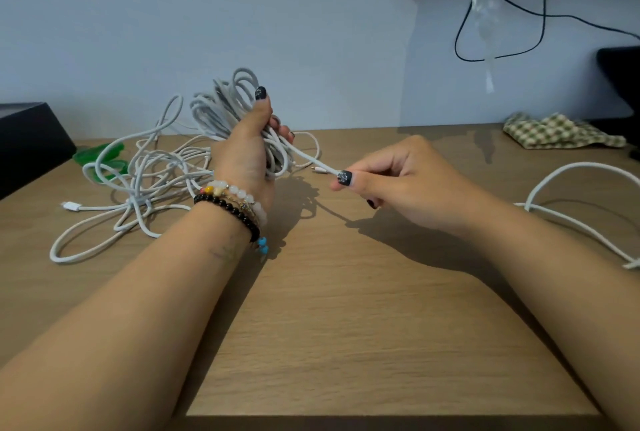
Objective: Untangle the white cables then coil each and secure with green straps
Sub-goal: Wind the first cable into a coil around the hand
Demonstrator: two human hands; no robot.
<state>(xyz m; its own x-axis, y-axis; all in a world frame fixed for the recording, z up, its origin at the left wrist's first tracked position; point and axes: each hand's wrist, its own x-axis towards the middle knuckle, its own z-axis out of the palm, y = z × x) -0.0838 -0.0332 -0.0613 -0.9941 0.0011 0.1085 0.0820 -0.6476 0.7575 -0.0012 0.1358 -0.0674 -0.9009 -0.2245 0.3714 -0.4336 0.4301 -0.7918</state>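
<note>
The left hand [247, 150] grips a coiled bundle of white cable [227, 108], fingers and thumb curled round it, thumb pointing up. The coil stands upright above the wooden table [346, 309]; its loops project above and to the left of the fist, with lower loops hanging at the palm side. Beaded bracelets [235, 203] sit on the left wrist.

One free strand [304, 157] leaves the coil at the fingers and runs down and right to the right hand [398, 184]. The right hand pinches this strand between thumb and forefinger, remaining fingers curled. The hands are apart, joined only by the strand.

A tangled heap of white cables [145, 174] lies on the table left of the left hand, behind the left forearm, with a white connector [71, 205] at its near left edge. Green straps [100, 157] lie under the far left part of the heap. Another white cable [571, 195] loops on the table right of the right forearm. A checked cloth [561, 131] lies at the far right by the wall
</note>
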